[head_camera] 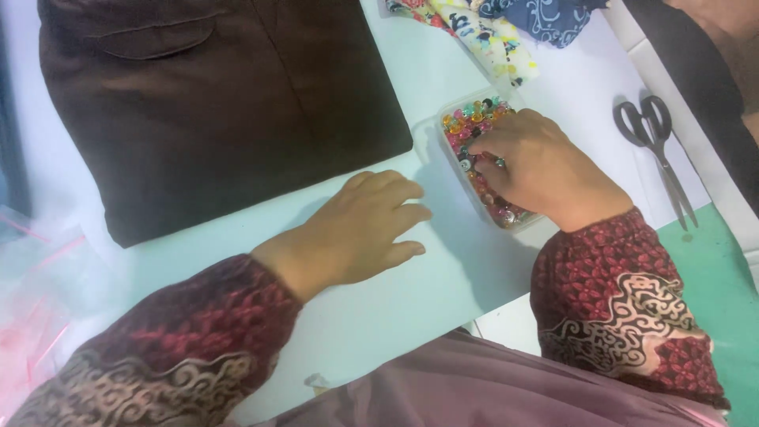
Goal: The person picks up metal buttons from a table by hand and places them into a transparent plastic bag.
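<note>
Clear plastic forms the small rectangular box of mixed coloured buttons (473, 126), and the right hand (538, 170) lies over its near half, so only the far end shows plainly: orange, pink, green and dark round pieces packed together. The fingertips of that hand curl down among the buttons; whether they pinch one cannot be told, since the knuckles hide the tips. The left hand (360, 225) rests flat and loose on the white tabletop (443, 285), holding nothing, just to the left of the box and apart from it. Beyond the left hand lies a folded dark brown fabric garment with a pocket flap (213, 103), its top cut off by the frame. Beyond the right hand a bundle of patterned cloth scraps in yellow, white and blue (498, 32) is partly out of view. To the right of the right hand sit black-handled metal scissors (656, 146). At the far left, past the left sleeve, crumpled clear plastic (39, 277) is blurred and hard to make out.
</note>
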